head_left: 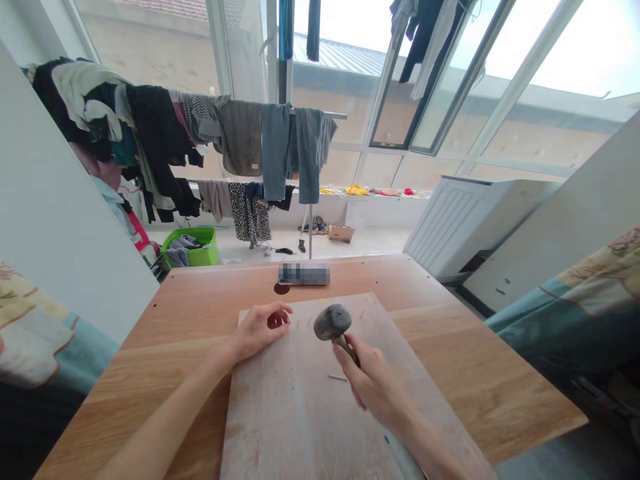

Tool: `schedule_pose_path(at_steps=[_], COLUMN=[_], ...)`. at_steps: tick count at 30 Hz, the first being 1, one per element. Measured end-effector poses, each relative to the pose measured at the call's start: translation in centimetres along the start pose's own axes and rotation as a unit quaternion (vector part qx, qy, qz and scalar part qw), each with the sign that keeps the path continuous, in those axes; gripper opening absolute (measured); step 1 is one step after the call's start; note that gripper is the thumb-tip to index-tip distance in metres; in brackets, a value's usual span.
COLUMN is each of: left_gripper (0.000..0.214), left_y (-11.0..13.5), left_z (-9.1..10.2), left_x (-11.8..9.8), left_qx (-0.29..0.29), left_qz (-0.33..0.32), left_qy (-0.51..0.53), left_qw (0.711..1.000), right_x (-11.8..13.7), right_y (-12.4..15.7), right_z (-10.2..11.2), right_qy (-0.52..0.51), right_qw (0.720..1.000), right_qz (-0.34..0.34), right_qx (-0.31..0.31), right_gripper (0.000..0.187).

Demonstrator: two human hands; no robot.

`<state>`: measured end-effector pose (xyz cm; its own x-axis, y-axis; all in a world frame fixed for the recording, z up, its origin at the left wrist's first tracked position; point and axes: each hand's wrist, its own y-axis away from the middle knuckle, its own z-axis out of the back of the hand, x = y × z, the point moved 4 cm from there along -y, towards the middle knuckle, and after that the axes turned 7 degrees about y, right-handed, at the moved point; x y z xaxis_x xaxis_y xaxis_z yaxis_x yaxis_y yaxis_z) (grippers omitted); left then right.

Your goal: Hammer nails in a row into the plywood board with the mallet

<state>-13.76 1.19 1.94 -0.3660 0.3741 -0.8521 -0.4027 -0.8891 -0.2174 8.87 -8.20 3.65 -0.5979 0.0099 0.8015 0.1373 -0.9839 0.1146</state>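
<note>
A pale plywood board [295, 413] lies on a wooden table [460, 360] in front of me. My right hand [375, 383] is closed around the wooden handle of a mallet with a dark grey head [333, 323], held just above the board. My left hand [260, 328] rests at the board's far left corner, thumb and forefinger pinched together on a small nail that stands on the board. A loose nail [337, 378] lies flat on the board beside my right hand. Other small nails stick up near the mallet head.
White panels lean at left [55, 220] and right [575, 220]. Beyond the table stand a drying rack full of clothes [200, 147], a green basket [193, 247] and a white slatted unit [465, 220]. Patterned fabric lies at both sides of the table.
</note>
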Motion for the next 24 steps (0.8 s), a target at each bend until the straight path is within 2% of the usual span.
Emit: schedule_pose_path(at_steps=[4, 9, 15, 24], left_gripper=[0.027, 0.022, 0.031, 0.036], left_y=[-0.1, -0.1, -0.3, -0.2], left_z=[-0.1, -0.1, 0.0, -0.3], left_x=[0.1, 0.1, 0.4, 0.3], left_qx=[-0.005, -0.014, -0.026, -0.008], left_qz=[0.003, -0.001, -0.009, 0.009], left_qy=[0.003, -0.017, -0.033, -0.030], left_qw=[1.000, 1.000, 0.999, 0.999], right_x=[2.6, 4.1, 4.4, 4.1], right_y=[-2.2, -3.8, -3.9, -3.4], right_z=[-1.3, -2.7, -3.3, -3.2], right_qy=[0.015, 0.044, 0.076, 0.059], right_qw=[0.999, 0.997, 0.993, 0.996], right_qz=[0.030, 0.069, 0.090, 0.068], right_qx=[0.010, 0.007, 0.003, 0.024], right_gripper=[0.022, 0.018, 0.017, 0.016])
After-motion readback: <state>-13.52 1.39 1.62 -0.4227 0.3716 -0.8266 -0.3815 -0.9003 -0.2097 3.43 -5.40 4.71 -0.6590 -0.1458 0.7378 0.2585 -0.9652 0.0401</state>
